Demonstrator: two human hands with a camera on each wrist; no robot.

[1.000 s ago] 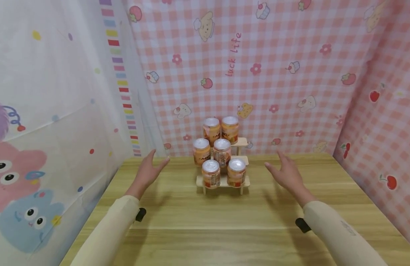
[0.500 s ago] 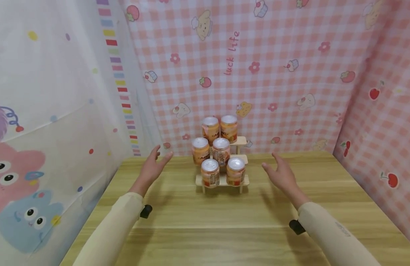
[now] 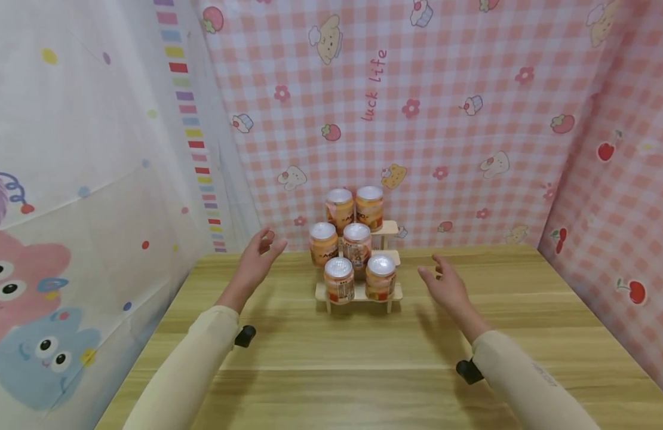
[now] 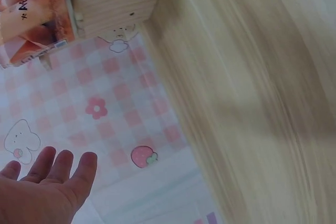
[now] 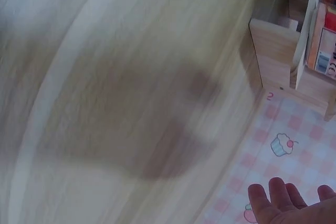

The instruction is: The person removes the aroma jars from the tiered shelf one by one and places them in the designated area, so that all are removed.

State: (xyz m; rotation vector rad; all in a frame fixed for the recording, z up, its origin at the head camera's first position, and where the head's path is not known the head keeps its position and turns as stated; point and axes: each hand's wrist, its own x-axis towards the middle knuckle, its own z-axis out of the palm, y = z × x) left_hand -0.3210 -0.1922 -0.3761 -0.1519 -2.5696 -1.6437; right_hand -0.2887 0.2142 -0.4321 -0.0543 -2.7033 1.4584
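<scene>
In the head view, a small three-step wooden stand [image 3: 390,258] bears several orange cans with silver lids, two on each step. On the bottom step are a left can [image 3: 339,282] and a right can [image 3: 381,278]; the middle step holds a can turned to its small print [image 3: 356,246] beside another can [image 3: 324,245]. Two more, one [image 3: 340,210] and its neighbour [image 3: 370,207], occupy the top. My left hand [image 3: 255,261] hovers left of the stand, fingers loosely bent, holding nothing. To the right, my right hand [image 3: 447,283] is likewise without anything, apart from the cans.
The stand is on a wood-grain table [image 3: 358,364] near its back edge. Behind it hangs a pink checked cloth [image 3: 450,71]; a white cartoon-print cloth [image 3: 95,239] borders the left and another checked cloth [image 3: 622,209] the right.
Both hands have drawn inward, the left one rightward and slightly up, the right one leftward and slightly down. Their fingers look a little more bent. The cans and stand stay in place.
</scene>
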